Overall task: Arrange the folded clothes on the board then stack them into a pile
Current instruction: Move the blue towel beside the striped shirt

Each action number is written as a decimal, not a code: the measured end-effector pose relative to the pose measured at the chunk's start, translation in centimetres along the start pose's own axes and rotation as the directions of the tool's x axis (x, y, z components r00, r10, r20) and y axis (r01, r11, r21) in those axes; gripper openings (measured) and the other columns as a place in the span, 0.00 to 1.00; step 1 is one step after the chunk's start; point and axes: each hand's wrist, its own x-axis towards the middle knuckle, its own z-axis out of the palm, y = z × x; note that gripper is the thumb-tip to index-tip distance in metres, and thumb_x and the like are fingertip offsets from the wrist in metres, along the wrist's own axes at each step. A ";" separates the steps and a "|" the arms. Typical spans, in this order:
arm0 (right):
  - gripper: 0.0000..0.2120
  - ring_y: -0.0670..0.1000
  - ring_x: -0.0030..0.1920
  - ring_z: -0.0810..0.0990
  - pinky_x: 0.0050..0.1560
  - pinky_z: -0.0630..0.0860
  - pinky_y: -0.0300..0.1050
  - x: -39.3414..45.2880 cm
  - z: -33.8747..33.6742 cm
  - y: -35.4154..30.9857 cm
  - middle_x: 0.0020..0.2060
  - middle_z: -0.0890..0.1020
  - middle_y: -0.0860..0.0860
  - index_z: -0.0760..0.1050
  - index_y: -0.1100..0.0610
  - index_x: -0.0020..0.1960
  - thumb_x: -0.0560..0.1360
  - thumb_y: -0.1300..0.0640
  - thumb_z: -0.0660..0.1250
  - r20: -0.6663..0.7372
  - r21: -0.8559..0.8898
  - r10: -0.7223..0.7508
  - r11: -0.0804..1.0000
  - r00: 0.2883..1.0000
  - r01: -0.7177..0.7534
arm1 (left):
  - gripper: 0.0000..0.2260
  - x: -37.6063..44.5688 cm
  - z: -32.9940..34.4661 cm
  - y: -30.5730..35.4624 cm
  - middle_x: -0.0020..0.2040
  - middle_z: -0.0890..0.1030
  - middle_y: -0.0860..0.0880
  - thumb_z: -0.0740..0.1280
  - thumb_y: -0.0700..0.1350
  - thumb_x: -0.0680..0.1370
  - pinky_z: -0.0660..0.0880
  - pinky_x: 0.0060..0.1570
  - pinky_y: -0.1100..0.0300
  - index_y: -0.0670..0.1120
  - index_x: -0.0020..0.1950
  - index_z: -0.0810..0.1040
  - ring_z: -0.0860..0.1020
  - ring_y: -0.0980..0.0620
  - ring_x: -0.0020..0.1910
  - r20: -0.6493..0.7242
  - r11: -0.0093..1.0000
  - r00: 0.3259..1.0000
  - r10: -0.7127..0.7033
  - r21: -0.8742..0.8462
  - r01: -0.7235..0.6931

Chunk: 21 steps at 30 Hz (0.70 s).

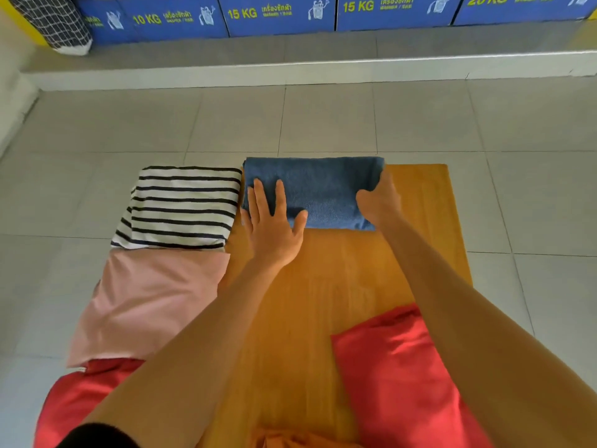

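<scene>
A folded blue towel (318, 187) lies across the far end of the orange wooden board (326, 286). My left hand (274, 224) rests flat on the towel's near left corner, fingers spread. My right hand (379, 200) grips the towel's right edge, fingers curled under it. On the left side of the board lie a folded striped shirt (184, 206), a folded pink garment (148, 305) nearer to me, and a red one (77, 399) nearest. Another folded red garment (397, 373) sits at the near right, partly under my right forearm.
The board lies on a grey tiled floor (355, 121). A raised step (290, 74) runs along the back, with blue washing machine panels (277, 14) above it. A checked black-and-white bag (51, 22) stands at the far left. An orange cloth (290, 439) shows at the bottom edge.
</scene>
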 end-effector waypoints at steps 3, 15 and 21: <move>0.31 0.61 0.65 0.77 0.49 0.78 0.47 0.2 0.5 0.2 0.68 0.74 0.58 0.57 0.56 0.79 0.78 0.62 0.63 0.001 -0.002 -0.031 1.000 1.000 0.031 | 0.34 -0.3 -0.2 -0.2 0.80 0.38 0.43 0.49 0.67 0.79 0.41 0.77 0.42 0.55 0.80 0.40 0.38 0.43 0.79 0.010 0.999 0.999 -0.035 -0.019 0.035; 0.29 0.57 0.68 0.74 0.65 0.75 0.56 -8.7 -5.6 7.3 0.72 0.71 0.55 0.59 0.56 0.79 0.81 0.53 0.64 0.071 0.019 -0.085 0.996 0.994 0.084 | 0.35 -5.0 -5.7 0.5 0.78 0.60 0.42 0.62 0.50 0.78 0.68 0.68 0.51 0.47 0.80 0.48 0.65 0.43 0.74 0.112 0.958 0.994 -0.001 -0.285 0.034; 0.25 0.58 0.66 0.75 0.66 0.73 0.55 -22.9 -10.1 19.6 0.66 0.78 0.54 0.72 0.56 0.71 0.78 0.46 0.67 -0.291 -0.061 0.158 0.981 0.944 -0.183 | 0.43 -15.2 -2.8 5.0 0.77 0.63 0.42 0.62 0.67 0.74 0.65 0.71 0.49 0.45 0.80 0.51 0.64 0.44 0.75 0.561 0.947 0.823 0.088 -0.305 0.106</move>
